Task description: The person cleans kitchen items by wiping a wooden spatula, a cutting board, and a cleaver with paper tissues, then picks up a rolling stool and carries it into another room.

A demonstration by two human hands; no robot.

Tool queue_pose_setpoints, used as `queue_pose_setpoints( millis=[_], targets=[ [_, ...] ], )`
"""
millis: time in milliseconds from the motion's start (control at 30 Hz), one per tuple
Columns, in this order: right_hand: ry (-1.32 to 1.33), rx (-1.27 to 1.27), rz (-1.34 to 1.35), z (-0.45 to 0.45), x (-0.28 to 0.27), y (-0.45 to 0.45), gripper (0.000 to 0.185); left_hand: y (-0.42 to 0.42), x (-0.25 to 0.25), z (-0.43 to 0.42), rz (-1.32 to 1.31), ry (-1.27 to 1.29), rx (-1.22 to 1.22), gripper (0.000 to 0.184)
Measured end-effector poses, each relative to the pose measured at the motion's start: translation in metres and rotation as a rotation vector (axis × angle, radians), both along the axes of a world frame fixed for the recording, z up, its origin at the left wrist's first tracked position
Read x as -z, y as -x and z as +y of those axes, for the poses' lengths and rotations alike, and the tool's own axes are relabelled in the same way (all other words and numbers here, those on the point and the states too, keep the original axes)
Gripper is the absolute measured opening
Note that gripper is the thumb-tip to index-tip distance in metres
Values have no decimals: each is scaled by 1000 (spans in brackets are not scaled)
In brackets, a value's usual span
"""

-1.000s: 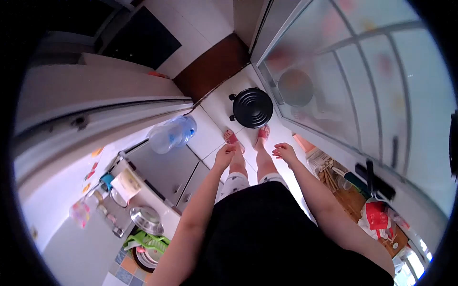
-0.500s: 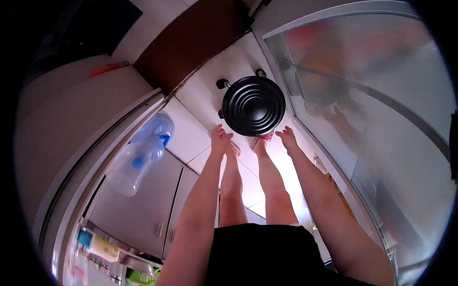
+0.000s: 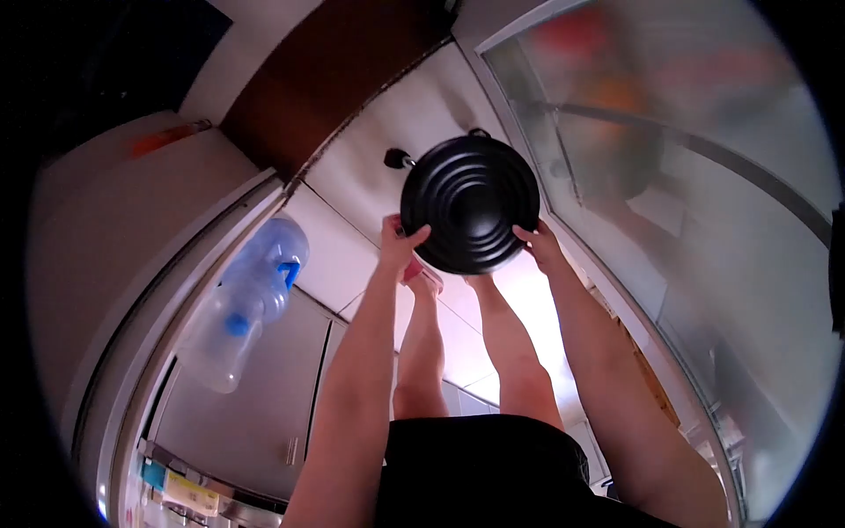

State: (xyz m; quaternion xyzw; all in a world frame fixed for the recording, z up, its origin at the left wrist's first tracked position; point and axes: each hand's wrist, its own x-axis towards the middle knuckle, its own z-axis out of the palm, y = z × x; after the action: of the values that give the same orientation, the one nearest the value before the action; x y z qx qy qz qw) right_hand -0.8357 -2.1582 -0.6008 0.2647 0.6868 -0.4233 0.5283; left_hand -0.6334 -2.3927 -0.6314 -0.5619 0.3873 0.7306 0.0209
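A black round stool point(image 3: 471, 202) with a ridged, ringed top fills the middle of the view. Two dark feet that look like casters show past its far edge, one of them a black caster point(image 3: 397, 158) on a silvery stem. My left hand point(image 3: 400, 239) is closed on the near left rim, its thumb over the top. On the near right rim my right hand point(image 3: 539, 244) grips in the same way, its fingers hidden below the edge. The stool's underside is out of sight.
Pale floor tiles point(image 3: 339, 220) run between a frosted glass door point(image 3: 704, 246) at right and a grey cabinet point(image 3: 238, 396) at left. Clear plastic bottles point(image 3: 251, 295) stand by the cabinet. A dark brown panel point(image 3: 326, 70) lies beyond. My feet are just behind the stool.
Both hands have moved from just short of the stool onto its rim and closed there. The stool's top looks larger and nearer, and the camera view has shifted slightly.
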Motion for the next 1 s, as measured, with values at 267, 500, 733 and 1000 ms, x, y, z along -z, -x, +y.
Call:
queue_pose_setpoints(
  millis=[267,500,733,1000],
  targets=[
    [87,218,-16,37,-177,-56,73,-27,-206,-4,66,86,237,72],
    [250,252,-44,48,-372,-109,85,-63,-394,-27,157,43,344,74],
    [405,464,102,88,-496,-197,85,-66,-503,-25,266,-91,679,84],
    [450,866,500,146,-604,-291,83,-32,-555,44,417,-267,1108,73]
  ],
)
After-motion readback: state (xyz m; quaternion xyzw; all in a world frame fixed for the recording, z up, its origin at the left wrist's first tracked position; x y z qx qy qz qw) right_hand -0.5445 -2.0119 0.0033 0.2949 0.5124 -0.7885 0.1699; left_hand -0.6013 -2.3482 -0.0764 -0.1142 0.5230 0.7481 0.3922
